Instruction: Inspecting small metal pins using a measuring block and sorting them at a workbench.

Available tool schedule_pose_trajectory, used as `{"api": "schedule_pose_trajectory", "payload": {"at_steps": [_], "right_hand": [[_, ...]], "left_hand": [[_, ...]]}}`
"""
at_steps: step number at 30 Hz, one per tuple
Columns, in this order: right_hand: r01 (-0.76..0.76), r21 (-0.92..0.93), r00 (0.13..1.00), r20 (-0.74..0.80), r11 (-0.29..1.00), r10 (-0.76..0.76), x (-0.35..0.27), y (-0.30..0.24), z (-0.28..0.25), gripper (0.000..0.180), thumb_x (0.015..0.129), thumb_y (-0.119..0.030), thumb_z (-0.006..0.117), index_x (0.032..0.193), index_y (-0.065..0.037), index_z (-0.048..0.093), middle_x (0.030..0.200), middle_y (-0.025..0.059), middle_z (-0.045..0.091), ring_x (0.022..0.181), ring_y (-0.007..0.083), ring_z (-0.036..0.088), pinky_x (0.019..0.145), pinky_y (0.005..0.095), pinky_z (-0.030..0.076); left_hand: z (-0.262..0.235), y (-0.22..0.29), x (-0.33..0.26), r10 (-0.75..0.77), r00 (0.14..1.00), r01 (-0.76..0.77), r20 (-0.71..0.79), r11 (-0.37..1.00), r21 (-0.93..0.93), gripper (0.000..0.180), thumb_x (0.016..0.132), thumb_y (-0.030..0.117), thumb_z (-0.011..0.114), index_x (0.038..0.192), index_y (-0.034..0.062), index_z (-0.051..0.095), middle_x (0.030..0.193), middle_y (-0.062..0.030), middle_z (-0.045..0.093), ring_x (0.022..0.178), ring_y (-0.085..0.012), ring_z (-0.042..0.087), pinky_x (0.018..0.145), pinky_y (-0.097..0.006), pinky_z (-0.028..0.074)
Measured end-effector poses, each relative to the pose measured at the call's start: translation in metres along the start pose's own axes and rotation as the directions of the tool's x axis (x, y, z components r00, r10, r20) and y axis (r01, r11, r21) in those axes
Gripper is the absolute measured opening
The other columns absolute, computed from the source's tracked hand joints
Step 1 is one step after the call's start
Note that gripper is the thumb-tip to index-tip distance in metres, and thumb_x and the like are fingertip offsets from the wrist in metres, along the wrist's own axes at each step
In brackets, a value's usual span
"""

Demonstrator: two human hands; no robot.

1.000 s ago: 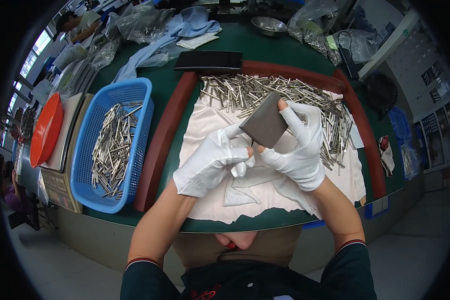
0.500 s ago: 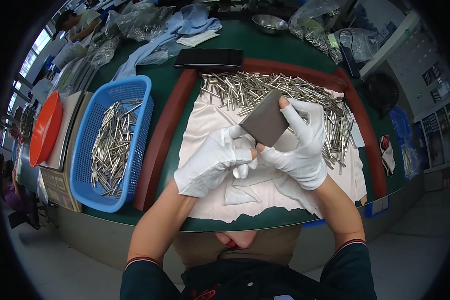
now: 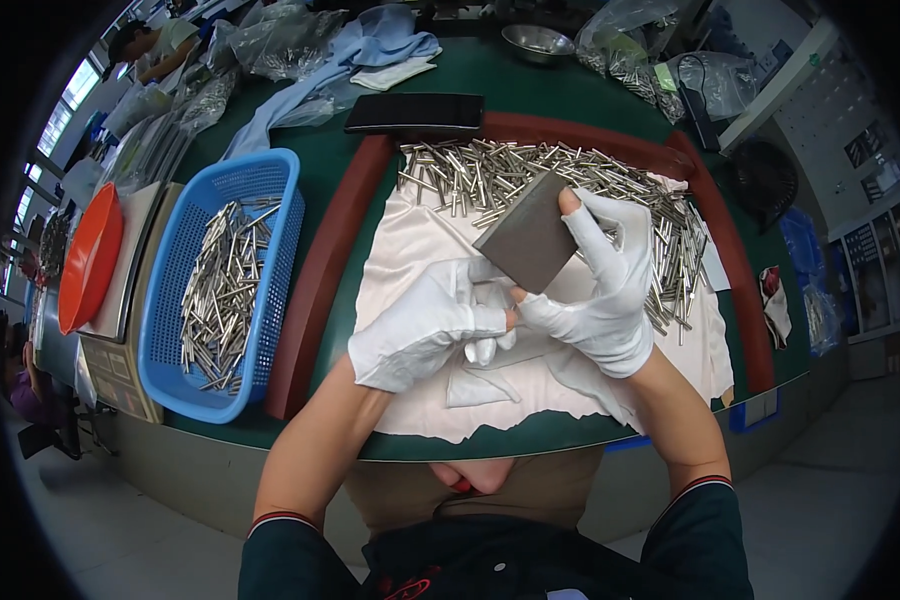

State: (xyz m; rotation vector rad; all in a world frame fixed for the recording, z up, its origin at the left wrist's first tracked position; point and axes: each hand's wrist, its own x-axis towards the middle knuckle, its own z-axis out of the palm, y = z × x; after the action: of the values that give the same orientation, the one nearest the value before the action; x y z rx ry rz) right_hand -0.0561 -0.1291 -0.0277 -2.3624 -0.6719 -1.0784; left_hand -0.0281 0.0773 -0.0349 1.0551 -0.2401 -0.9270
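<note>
My right hand [image 3: 610,290], in a white glove with bare fingertips, grips a flat grey-brown rectangular block [image 3: 527,235] by its right edge and lower corner, the block tilted above the cloth. Close below its left corner, my left hand [image 3: 430,325], gloved the same way, has its fingers curled together; what they pinch, if anything, is too small or hidden to make out. Beneath both hands lies a pale pink cloth [image 3: 410,415]. Many slim shiny metal pins [image 3: 510,165] are heaped across its far and right sides.
A dark red wooden frame [image 3: 322,290] borders the cloth on three sides. To its left stands a blue basket [image 3: 155,330] of similar pins, beside a scale [image 3: 110,370] and an orange-red bowl [image 3: 90,260]. A black phone [image 3: 415,112] and a metal bowl [image 3: 538,42] are farther back.
My left hand's fingertips have shifted slightly down, away from the block's lower corner, and its thumb has moved a little. The right hand keeps its hold on the block.
</note>
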Motion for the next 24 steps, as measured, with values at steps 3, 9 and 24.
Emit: {"api": "schedule_pose_trajectory", "payload": {"at_steps": [3, 9, 24], "right_hand": [[-0.026, 0.153, 0.99, -0.133, 0.988, 0.047, -0.003, 0.005, -0.003, 0.085, 0.062, -0.026, 0.084, 0.136, -0.002, 0.05, 0.116, 0.0141, 0.051, 0.098, 0.0261, 0.054, 0.082, 0.0363, 0.047], [-0.06, 0.071, 0.995, -0.074, 0.996, 0.065, -0.007, 0.01, -0.01, 0.083, 0.063, -0.024, 0.081, 0.137, -0.003, 0.049, 0.117, 0.0143, 0.051, 0.1, 0.0258, 0.055, 0.083, 0.035, 0.048], [0.007, 0.036, 0.999, -0.036, 0.999, -0.005, -0.004, 0.005, -0.007, 0.085, 0.055, -0.022, 0.08, 0.133, -0.004, 0.052, 0.113, 0.0136, 0.053, 0.094, 0.0294, 0.051, 0.081, 0.0406, 0.043]], "left_hand": [[-0.005, 0.002, -0.003, 0.028, 0.999, -0.022, 0.037, 0.988, -0.152, 0.067, 0.083, 0.001, 0.068, 0.143, -0.0024, 0.037, 0.08, -0.0068, 0.062, 0.056, -0.0113, 0.058, 0.05, -0.02, 0.046], [-0.007, 0.002, 0.0, 0.13, 0.987, -0.099, 0.092, 0.953, -0.286, 0.068, 0.084, 0.001, 0.067, 0.144, -0.0013, 0.035, 0.076, -0.0063, 0.059, 0.055, -0.0113, 0.054, 0.052, -0.02, 0.045], [-0.011, 0.003, -0.002, 0.091, 0.994, -0.058, 0.057, 0.904, -0.423, 0.064, 0.086, 0.0, 0.061, 0.144, 0.0011, 0.035, 0.079, -0.0112, 0.06, 0.058, -0.0123, 0.054, 0.052, -0.021, 0.043]]}}
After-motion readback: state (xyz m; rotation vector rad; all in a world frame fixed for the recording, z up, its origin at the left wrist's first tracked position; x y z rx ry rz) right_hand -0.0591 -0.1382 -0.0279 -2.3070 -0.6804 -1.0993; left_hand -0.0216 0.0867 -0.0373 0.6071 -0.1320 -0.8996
